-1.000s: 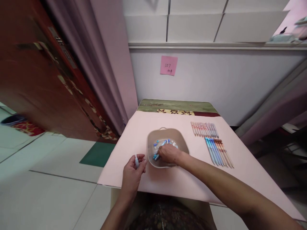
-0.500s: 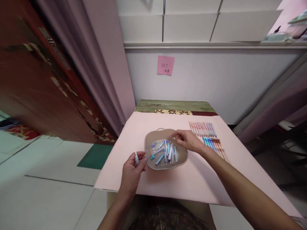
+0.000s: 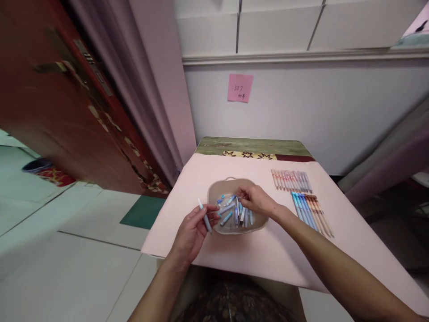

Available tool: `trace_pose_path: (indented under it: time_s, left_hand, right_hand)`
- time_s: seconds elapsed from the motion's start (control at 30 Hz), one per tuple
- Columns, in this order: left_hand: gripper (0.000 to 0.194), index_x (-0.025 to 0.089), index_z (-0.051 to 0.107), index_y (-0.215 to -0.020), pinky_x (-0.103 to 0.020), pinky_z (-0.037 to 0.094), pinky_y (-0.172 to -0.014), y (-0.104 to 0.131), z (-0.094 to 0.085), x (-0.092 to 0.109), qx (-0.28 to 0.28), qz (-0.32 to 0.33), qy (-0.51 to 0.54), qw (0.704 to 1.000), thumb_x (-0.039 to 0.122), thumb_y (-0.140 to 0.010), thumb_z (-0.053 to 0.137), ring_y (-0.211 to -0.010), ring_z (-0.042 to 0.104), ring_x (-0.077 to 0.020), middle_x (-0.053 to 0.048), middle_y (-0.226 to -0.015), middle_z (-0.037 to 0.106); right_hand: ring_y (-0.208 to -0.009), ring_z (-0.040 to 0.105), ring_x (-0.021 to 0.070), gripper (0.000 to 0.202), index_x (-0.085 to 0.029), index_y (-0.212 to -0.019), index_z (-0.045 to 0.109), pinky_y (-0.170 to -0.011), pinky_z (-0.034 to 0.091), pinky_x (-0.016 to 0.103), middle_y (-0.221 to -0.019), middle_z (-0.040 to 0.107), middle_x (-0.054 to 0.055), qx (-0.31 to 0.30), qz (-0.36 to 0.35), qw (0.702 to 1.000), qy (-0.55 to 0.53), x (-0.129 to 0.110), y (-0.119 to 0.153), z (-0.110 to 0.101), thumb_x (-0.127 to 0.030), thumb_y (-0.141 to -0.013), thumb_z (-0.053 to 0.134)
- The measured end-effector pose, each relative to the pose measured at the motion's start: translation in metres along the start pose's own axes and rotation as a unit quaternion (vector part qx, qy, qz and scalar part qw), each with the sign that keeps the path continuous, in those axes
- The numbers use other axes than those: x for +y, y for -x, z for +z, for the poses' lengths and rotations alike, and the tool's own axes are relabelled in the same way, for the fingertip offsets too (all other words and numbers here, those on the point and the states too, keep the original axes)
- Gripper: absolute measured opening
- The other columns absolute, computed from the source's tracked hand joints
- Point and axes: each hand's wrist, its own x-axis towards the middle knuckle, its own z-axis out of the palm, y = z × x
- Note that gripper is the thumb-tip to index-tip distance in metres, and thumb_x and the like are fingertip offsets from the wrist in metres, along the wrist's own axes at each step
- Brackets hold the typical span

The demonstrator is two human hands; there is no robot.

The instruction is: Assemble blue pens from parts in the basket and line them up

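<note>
Left hand (image 3: pixel 193 231) pinches a slim, tapered pen (image 3: pixel 207 221); right hand (image 3: pixel 256 199), grip unclear, curls over a rounded-square plastic bin (image 3: pixel 219 187).

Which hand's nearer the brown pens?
Right. The right hand is over the bin, left of the brown pens; the left hand is farther left, by the bin's near-left side.

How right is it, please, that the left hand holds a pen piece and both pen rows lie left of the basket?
The pen rows lie right of the basket, not left, as the head view shows; the left hand holds a pen piece.
</note>
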Motion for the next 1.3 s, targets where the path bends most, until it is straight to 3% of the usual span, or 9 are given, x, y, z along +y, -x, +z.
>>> trace_pose_path:
  time_s: [0.2, 0.33, 0.53, 0.77, 0.83, 0.9, 1.03, 1.2, 1.3]
  left_hand:
    - [0.021, 0.013, 0.068, -0.083, -0.027, 0.047, -0.066, -0.007, 0.006, 0.007, 0.036, 0.053, -0.025, 0.998, 0.032, -0.072, 0.067, -0.067, 0.059, -0.013, -0.007, -0.086, 0.068]
    - [0.017, 0.014, 0.065, -0.077, -0.022, 0.037, -0.052, -0.004, 0.005, -0.007, 0.079, 0.087, -0.036, 0.992, 0.028, -0.069, 0.069, -0.055, 0.047, -0.0073, -0.001, -0.073, 0.063]
    - [0.019, 0.015, 0.063, -0.076, -0.022, 0.032, -0.05, 0.003, -0.001, -0.018, 0.086, 0.086, -0.081, 0.989, 0.031, -0.07, 0.07, -0.053, 0.042, -0.007, -0.001, -0.07, 0.062]
    - [0.022, 0.016, 0.064, -0.078, -0.022, 0.031, -0.05, 0.001, -0.005, -0.017, 0.092, 0.094, -0.129, 0.983, 0.033, -0.068, 0.072, -0.052, 0.041, -0.0073, 0.003, -0.059, 0.055]
    - [0.027, 0.016, 0.067, -0.084, -0.021, 0.032, -0.05, -0.002, 0.0, -0.018, 0.098, 0.091, -0.132, 0.982, 0.033, -0.065, 0.075, -0.052, 0.042, -0.0076, 0.004, -0.057, 0.054]
    - [0.033, 0.015, 0.068, -0.09, -0.021, 0.035, -0.052, -0.007, 0.007, -0.019, 0.086, 0.079, -0.119, 0.986, 0.033, -0.064, 0.077, -0.055, 0.045, -0.0085, 0.003, -0.06, 0.056]
    - [0.039, 0.014, 0.071, -0.097, -0.021, 0.036, -0.054, -0.015, 0.023, -0.023, 0.048, 0.069, -0.096, 0.992, 0.036, -0.065, 0.077, -0.056, 0.047, -0.0088, 0.001, -0.063, 0.059]
    - [0.036, 0.013, 0.073, -0.092, -0.018, 0.033, -0.048, -0.018, 0.033, -0.027, 0.054, 0.085, -0.081, 0.992, 0.036, -0.065, 0.077, -0.052, 0.042, -0.0063, 0.001, -0.059, 0.056]
    - [0.035, 0.012, 0.072, -0.09, -0.018, 0.033, -0.048, -0.021, 0.033, -0.023, 0.065, 0.088, -0.067, 0.992, 0.034, -0.064, 0.078, -0.052, 0.042, -0.0057, 0.001, -0.06, 0.057]
  right_hand:
    - [-0.07, 0.059, 0.0124, 0.016, -0.017, -0.09, 0.069, -0.065, 0.039, 0.021, -0.078, 0.068, 0.002, -0.014, -0.026, 0.995, 0.099, -0.011, -0.005, -0.008, -0.017, -0.084, 0.055]
    - [-0.08, 0.065, 0.0184, 0.018, -0.019, -0.089, 0.073, -0.069, 0.043, 0.024, -0.087, 0.072, 0.007, -0.117, -0.059, 0.969, 0.208, -0.022, -0.008, 0.019, -0.016, -0.081, 0.057]
    - [-0.079, 0.068, 0.0236, 0.024, -0.012, -0.088, 0.074, -0.068, 0.047, 0.027, -0.088, 0.071, 0.015, -0.166, -0.079, 0.949, 0.258, -0.033, -0.012, 0.062, -0.007, -0.081, 0.051]
    - [-0.08, 0.067, 0.0215, 0.019, -0.012, -0.087, 0.071, -0.069, 0.047, 0.027, -0.091, 0.07, 0.013, -0.132, -0.073, 0.958, 0.245, -0.031, -0.008, 0.038, -0.01, -0.082, 0.053]
    - [-0.077, 0.065, 0.0187, 0.02, -0.013, -0.092, 0.07, -0.066, 0.046, 0.025, -0.087, 0.07, 0.01, -0.079, -0.043, 0.982, 0.164, -0.033, -0.003, 0.027, -0.019, -0.087, 0.052]
    - [-0.068, 0.062, 0.0151, 0.023, -0.014, -0.095, 0.068, -0.059, 0.044, 0.022, -0.076, 0.068, 0.005, -0.027, 0.007, 0.999, -0.026, -0.039, 0.003, 0.021, -0.03, -0.088, 0.052]
    - [-0.052, 0.052, 0.01, 0.028, -0.013, -0.088, 0.066, -0.049, 0.039, 0.019, -0.059, 0.059, -0.001, 0.028, 0.07, 0.932, -0.356, -0.053, 0.015, 0.024, -0.039, -0.081, 0.06]
    - [-0.046, 0.044, 0.0078, 0.031, -0.015, -0.071, 0.064, -0.043, 0.032, 0.019, -0.051, 0.053, -0.003, 0.051, 0.069, 0.911, -0.403, -0.058, 0.022, 0.026, -0.046, -0.075, 0.066]
    - [-0.049, 0.048, 0.0086, 0.034, -0.016, -0.083, 0.065, -0.046, 0.036, 0.02, -0.055, 0.056, -0.004, 0.049, 0.086, 0.886, -0.453, -0.052, 0.023, 0.017, -0.046, -0.069, 0.073]
